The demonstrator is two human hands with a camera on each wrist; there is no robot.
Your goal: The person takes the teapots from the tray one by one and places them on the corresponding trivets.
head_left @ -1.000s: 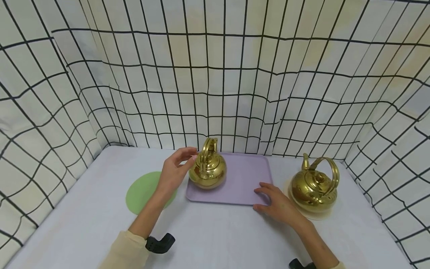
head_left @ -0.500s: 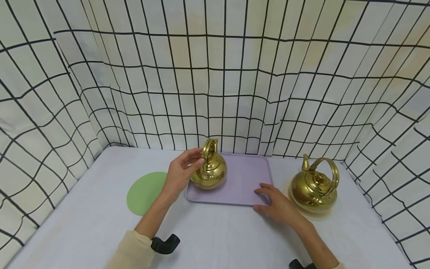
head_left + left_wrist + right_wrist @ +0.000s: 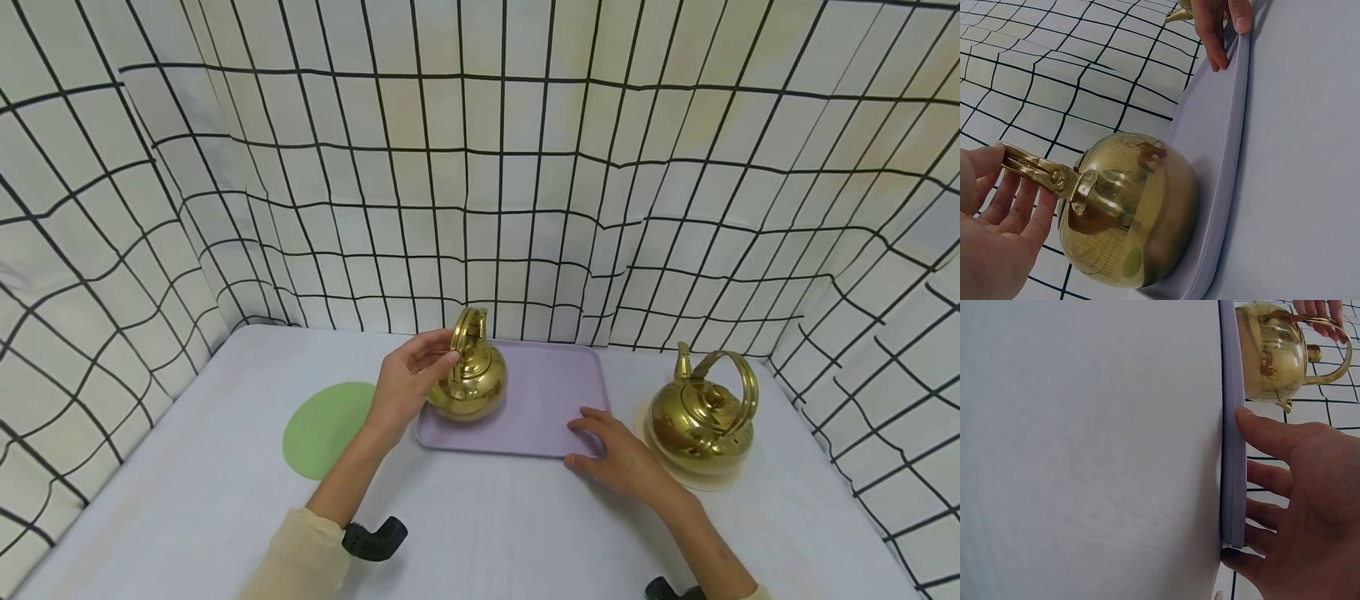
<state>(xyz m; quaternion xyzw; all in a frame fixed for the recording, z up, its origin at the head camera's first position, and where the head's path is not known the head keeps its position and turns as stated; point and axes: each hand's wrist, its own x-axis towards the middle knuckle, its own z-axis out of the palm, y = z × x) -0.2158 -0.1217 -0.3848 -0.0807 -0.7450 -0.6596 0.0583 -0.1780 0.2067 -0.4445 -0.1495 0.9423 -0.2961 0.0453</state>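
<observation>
Brass-coloured and shiny, one kettle [image 3: 478,387] stands upright on the lilac tray [image 3: 551,392], just right of the left hand [image 3: 399,385], whose thumb and fingers pinch its handle. At the tray's near right corner, the right hand [image 3: 626,462] is spread with relaxed fingers, its thumb touching the rim. Right of that hand, a second kettle [image 3: 699,425] sits on a pale round mat [image 3: 708,482]; a green round mat [image 3: 318,433] lies left of the left hand on the table [image 3: 480,525].
</observation>
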